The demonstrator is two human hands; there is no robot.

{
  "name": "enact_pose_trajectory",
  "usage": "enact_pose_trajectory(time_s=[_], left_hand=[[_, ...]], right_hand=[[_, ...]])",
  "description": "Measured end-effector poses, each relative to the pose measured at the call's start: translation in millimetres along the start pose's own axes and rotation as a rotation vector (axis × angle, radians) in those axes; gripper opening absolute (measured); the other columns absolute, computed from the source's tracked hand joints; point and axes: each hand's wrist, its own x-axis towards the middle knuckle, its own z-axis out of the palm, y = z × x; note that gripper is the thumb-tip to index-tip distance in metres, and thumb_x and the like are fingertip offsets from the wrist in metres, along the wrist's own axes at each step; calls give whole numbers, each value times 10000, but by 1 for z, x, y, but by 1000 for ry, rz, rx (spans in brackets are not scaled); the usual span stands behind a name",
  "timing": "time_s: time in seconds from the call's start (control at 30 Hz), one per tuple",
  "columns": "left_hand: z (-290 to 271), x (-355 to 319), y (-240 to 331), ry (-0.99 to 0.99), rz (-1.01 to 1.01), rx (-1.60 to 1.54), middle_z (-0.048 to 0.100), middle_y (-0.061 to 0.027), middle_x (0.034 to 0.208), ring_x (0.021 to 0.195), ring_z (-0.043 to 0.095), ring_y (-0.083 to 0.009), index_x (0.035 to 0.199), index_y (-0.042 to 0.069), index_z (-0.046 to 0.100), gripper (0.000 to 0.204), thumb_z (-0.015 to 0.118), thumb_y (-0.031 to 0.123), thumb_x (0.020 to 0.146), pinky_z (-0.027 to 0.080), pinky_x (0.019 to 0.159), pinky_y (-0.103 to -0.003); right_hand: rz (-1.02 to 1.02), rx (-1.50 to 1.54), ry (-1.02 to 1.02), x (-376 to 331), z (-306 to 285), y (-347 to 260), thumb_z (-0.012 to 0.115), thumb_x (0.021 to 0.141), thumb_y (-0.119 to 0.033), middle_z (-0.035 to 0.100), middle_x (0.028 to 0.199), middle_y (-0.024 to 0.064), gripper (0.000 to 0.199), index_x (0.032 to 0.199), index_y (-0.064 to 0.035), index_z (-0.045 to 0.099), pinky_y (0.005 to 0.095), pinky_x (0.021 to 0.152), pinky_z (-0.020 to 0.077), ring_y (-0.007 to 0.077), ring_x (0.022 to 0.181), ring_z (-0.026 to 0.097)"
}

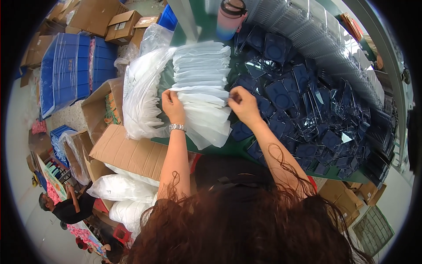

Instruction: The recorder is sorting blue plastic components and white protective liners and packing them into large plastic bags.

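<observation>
A long row of thin white translucent sleeves (201, 72) lies overlapped on the green table in front of me. At the row's left edge my left hand (173, 107) is closed, thumb and fingers pinching the side of one sleeve. Across from it my right hand (244, 105) is pinched at the right edge of the same part of the row. What sits between its fingertips is small and partly hidden. To the right of that hand spreads a heap of dark blue phone cases (278, 94), many with glossy clear parts.
Left of the row lies a clear bag of more white sleeves (143, 94). A pink-and-blue tumbler (228, 22) stands at the far side. Stacked clear plastic trays (316, 33) line the far right. Cardboard boxes (132, 152) and blue crates (66, 70) crowd the left; a person (72, 207) is beyond.
</observation>
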Motion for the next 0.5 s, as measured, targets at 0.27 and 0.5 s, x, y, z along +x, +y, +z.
enact_pose_trajectory(time_s=[0.27, 0.5], left_hand=[[-8, 5, 24, -93, -152, -362, 642, -32, 971, 828, 540, -91, 1082, -1, 616, 212, 550, 173, 981, 443, 774, -237], [-6, 7, 19, -62, -91, -396, 657, -72, 1128, 1011, 590, -116, 1189, -19, 615, 270, 556, 115, 962, 429, 949, -262]], right_hand=[[204, 588, 507, -14, -117, 16, 672, 900, -88, 646, 878, 81, 274, 1133, 23, 580, 258, 531, 536, 115, 643, 613], [545, 1277, 400, -16, -79, 8, 617, 942, -147, 667, 1015, 170, 253, 1092, 55, 595, 354, 710, 578, 262, 884, 692]])
